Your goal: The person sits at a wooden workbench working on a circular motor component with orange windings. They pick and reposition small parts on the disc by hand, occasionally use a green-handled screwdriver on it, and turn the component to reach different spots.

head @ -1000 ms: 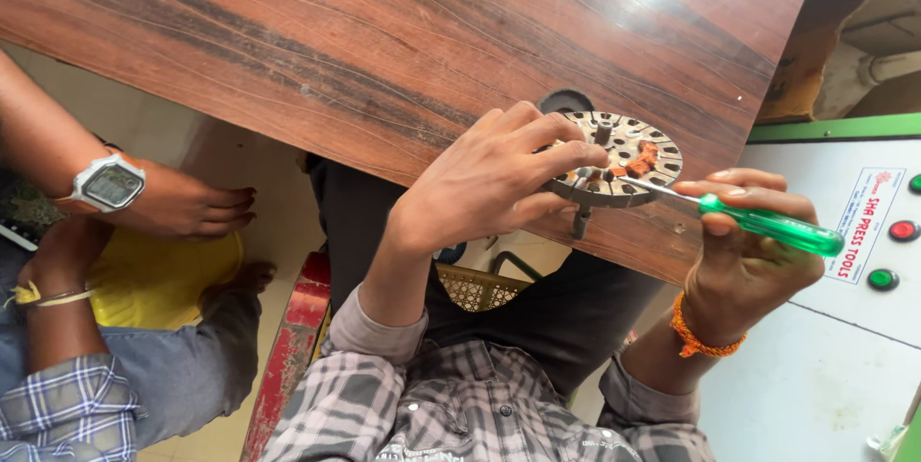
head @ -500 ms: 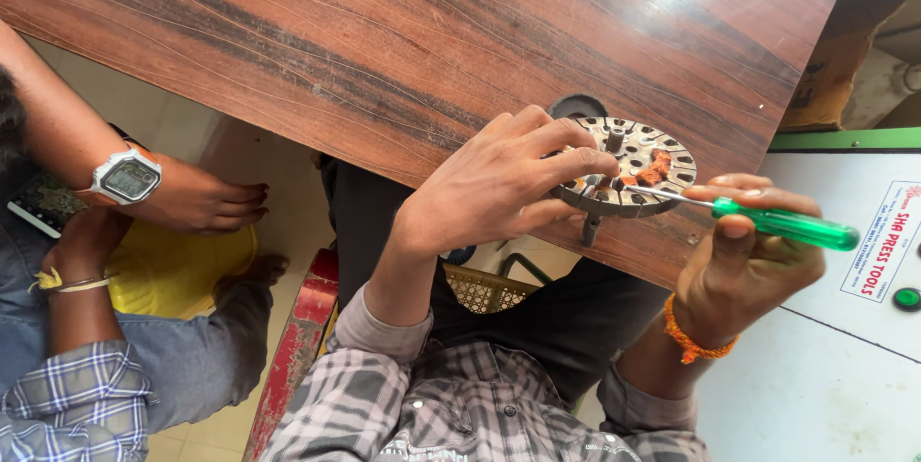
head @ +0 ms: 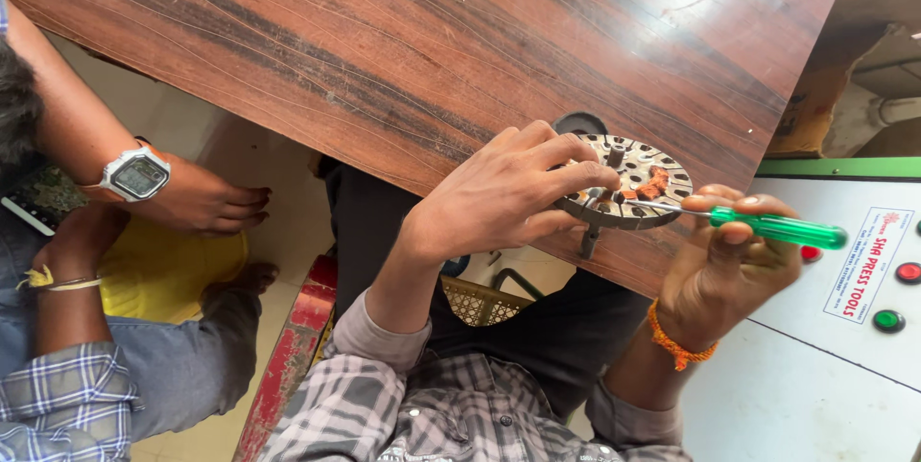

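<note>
The left hand (head: 499,198) grips a round slotted metal stator disc (head: 628,184) at the near right edge of the wooden tabletop (head: 384,49), fingers wrapped over its rim. The right hand (head: 729,270) holds a green-handled screwdriver (head: 767,227), fingers closed round the handle, its thin shaft reaching left into the disc beside a patch of copper winding (head: 655,184). Only that one patch of winding shows; the other slots look bare, so the work on the disc seems partway. At the left, another person's hand with a wristwatch (head: 137,174) rests apart
</note>
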